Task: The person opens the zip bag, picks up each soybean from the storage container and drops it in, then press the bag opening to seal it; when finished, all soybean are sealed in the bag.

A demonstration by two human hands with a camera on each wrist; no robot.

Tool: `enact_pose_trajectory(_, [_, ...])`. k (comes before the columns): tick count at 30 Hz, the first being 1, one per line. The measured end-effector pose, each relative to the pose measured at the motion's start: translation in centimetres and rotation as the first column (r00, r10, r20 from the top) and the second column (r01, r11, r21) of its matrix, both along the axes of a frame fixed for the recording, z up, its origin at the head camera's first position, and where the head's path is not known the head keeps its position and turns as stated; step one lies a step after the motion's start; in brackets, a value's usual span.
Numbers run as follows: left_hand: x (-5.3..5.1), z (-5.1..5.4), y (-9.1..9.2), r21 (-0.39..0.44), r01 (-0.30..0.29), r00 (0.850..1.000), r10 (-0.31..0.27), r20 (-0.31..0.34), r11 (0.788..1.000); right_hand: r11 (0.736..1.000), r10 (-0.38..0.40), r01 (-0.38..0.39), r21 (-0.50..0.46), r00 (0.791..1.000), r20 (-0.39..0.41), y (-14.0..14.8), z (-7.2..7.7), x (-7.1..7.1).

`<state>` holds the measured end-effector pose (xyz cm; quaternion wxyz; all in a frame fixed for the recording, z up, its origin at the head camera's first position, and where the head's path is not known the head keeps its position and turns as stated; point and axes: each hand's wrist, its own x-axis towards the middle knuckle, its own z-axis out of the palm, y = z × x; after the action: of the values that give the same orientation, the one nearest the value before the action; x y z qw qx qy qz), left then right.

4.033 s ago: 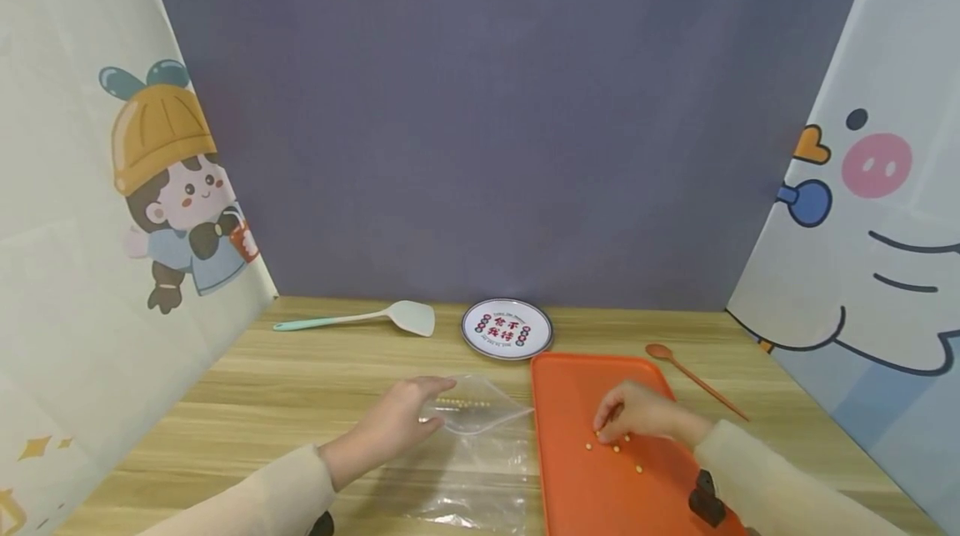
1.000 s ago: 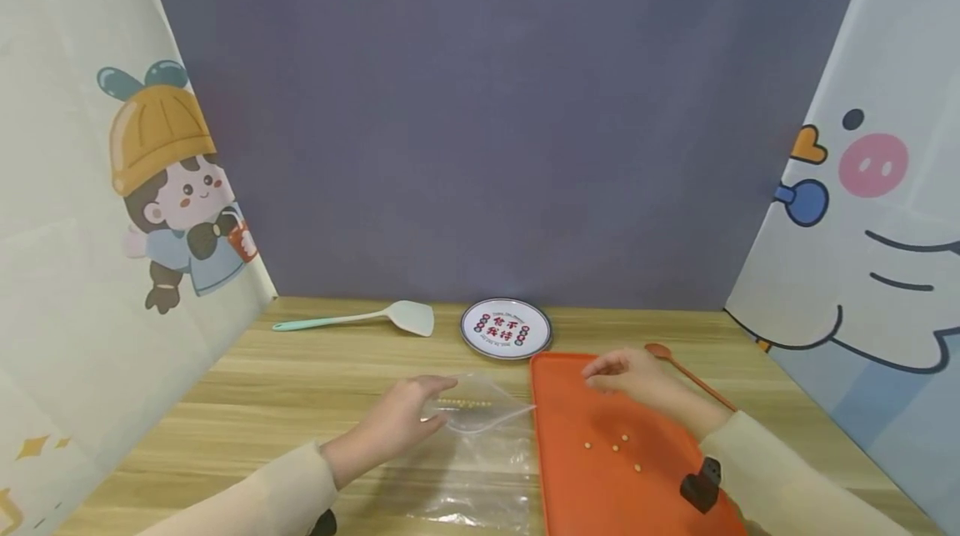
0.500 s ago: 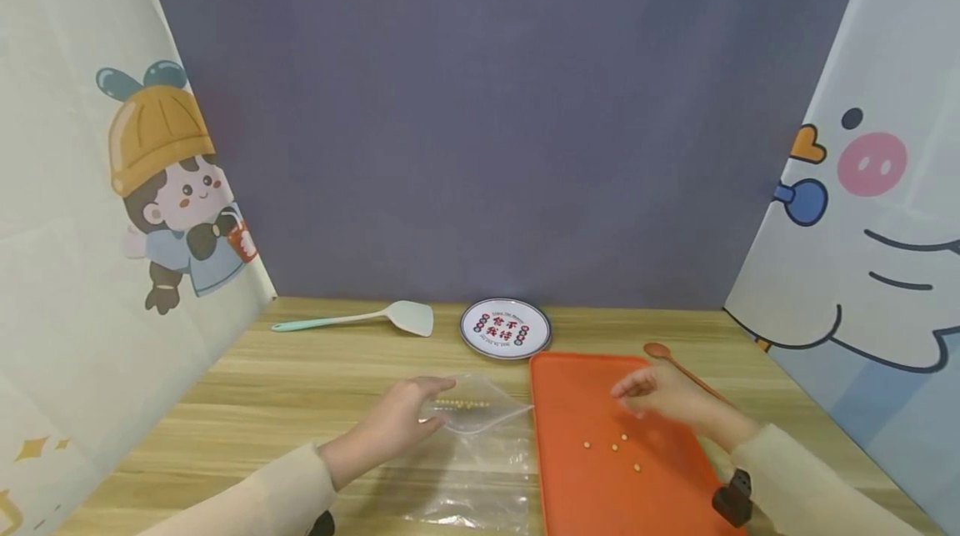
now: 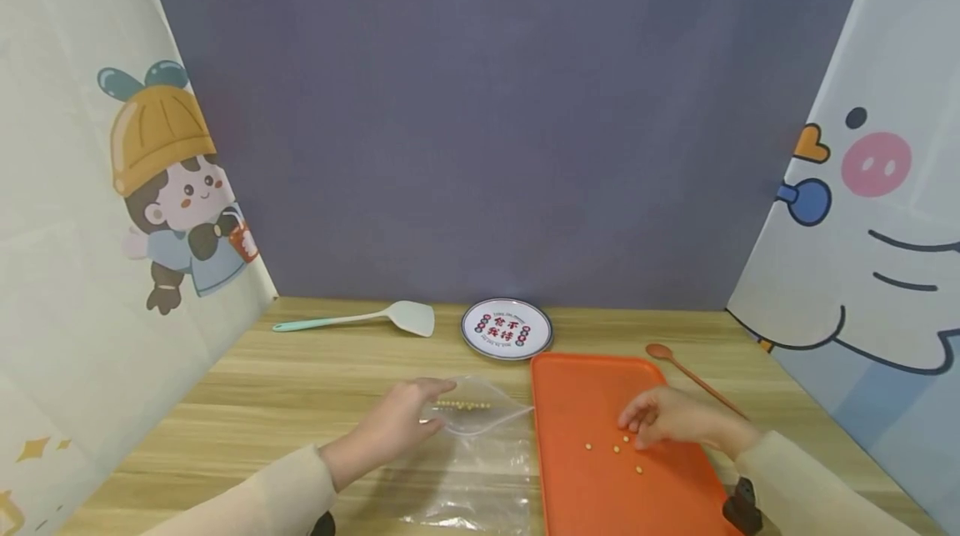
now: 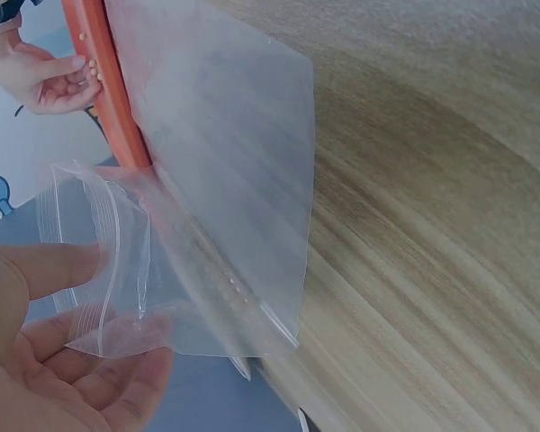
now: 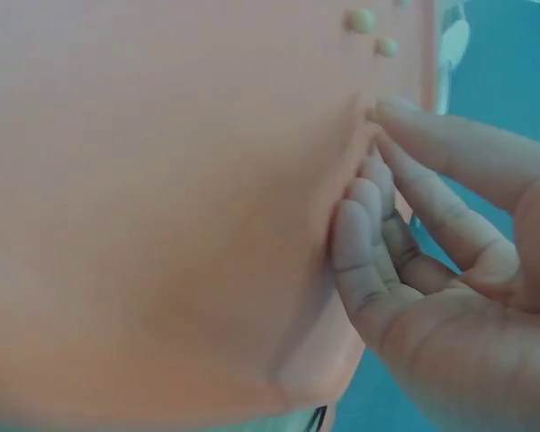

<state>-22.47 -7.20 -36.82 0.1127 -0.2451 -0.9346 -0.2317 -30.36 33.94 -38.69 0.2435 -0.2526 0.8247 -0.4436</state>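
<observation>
Right now the work looks to be in its gathering stage: pale yellow beans (image 4: 617,449) being moved from the orange tray (image 4: 570,503) into a clear plastic bag (image 4: 487,419). Four of them lie loose on the tray, lower right of the head view, while a row of similar yellow beads (image 4: 465,405) shows inside the bag, at lower centre.

The left hand (image 4: 393,429), lower centre-left, holds the bag at its near edge, thumb and fingers bent about the plastic and set apart so that the mouth gapes toward the tray. The right hand (image 4: 667,418), lower right, is low over the tray with fingers bent and the thumb near the closest bean; in the right wrist view the tips come close together, but I can't fairly tell whether a bean sits between them.

As I judge it, the next move calls for a small, precise fingertip pinch on a single bean, then a lift leftward over the tray's rim, with the left hand keeping the bag's mouth wide and steady
</observation>
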Motion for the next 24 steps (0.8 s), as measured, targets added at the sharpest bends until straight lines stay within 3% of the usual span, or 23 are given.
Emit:
enact_pose_trajectory(17, [-0.2, -0.1, -0.1, -0.020, -0.006, 1.000, 0.006, 0.009, 1.000, 1.000, -0.004, 0.001, -0.015, 0.989, -0.148, -1.0, -0.9, -0.3])
enact_pose_trajectory(24, [-0.2, 0.0, 0.1, -0.034, -0.012, 1.000, 0.012, 0.004, 0.999, 0.996, -0.073, 0.079, 0.034, 0.985, -0.156, -0.6, -0.6, -0.5])
